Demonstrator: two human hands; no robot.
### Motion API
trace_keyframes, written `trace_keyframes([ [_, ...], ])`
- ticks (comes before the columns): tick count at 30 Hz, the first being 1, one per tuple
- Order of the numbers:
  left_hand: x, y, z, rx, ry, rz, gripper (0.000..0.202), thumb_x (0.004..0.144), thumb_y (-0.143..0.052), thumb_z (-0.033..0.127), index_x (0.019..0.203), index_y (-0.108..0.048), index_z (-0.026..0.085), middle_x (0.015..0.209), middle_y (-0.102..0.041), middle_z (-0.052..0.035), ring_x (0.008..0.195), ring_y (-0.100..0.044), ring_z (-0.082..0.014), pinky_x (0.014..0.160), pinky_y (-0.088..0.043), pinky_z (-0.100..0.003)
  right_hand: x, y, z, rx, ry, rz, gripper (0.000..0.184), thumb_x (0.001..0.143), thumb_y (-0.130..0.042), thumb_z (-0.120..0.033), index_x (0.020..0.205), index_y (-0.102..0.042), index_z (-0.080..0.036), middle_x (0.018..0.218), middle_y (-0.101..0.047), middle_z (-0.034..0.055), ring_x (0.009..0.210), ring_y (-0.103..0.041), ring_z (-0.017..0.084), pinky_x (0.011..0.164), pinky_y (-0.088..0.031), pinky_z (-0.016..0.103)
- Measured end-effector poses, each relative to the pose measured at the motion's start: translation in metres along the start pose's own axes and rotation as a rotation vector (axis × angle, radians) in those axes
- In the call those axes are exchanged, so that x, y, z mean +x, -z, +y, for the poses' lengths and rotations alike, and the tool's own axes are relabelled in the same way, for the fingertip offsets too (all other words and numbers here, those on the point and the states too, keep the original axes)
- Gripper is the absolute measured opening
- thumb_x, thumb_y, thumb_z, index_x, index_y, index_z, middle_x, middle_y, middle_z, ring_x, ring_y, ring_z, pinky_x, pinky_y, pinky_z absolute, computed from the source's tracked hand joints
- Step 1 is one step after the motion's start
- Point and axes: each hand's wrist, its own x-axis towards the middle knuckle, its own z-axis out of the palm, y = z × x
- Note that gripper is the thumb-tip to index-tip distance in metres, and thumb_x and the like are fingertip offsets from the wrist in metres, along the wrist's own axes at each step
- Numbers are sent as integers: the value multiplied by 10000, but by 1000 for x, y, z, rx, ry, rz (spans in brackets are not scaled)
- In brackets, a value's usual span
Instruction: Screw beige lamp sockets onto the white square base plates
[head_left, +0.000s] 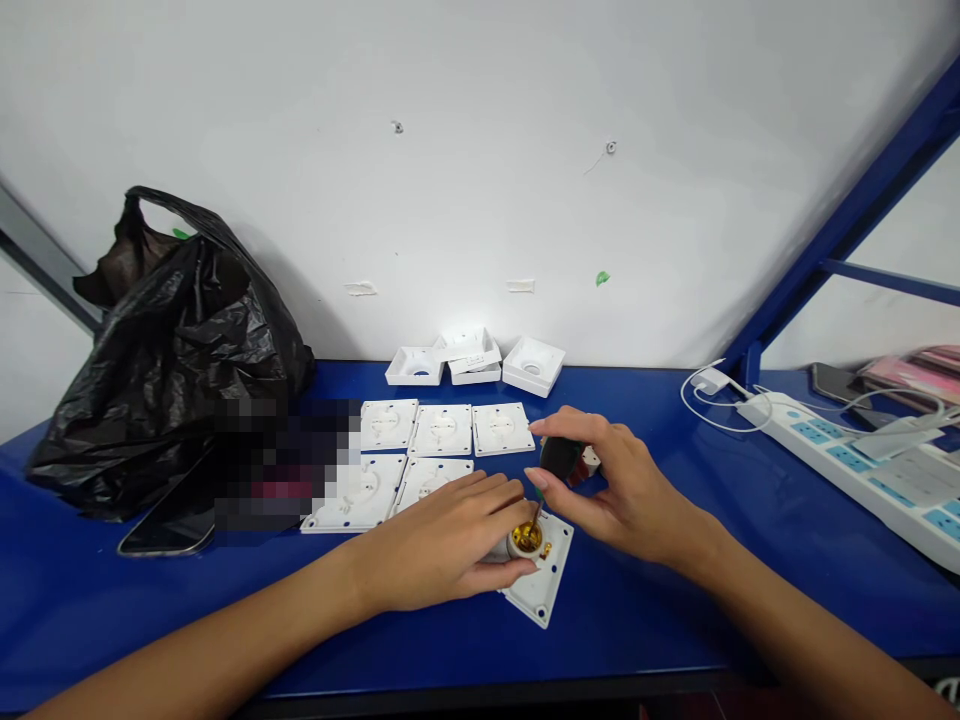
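Note:
My left hand (442,535) is closed round a white lamp holder (541,580), a square plate with a brass-lined socket, lying on the blue table (675,600). My right hand (615,490) grips the black handle of a screwdriver (559,462) from above. Its thin shaft points down into the brass socket. Several white square plates (442,430) lie in two rows just behind my left hand.
White square back boxes (476,360) stand by the wall. A black plastic bag (169,350) fills the left side, with a dark phone (161,525) in front of it. A white power strip (862,460) with cables lies at the right, by a blue frame post (840,230).

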Motion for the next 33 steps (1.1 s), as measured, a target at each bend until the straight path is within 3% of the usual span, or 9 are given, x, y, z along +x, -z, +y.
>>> trace_keyframes([
  [33, 1, 1, 2, -12, 12, -13, 297, 1137, -528, 449, 1251, -629, 194, 1094, -688, -82, 955, -645, -268, 908, -532, -394, 1, 3, -2, -15, 4, -21, 314, 1049, -647, -258, 1337, -522, -253, 826, -618, -48, 659, -610, 129, 586, -464, 285],
])
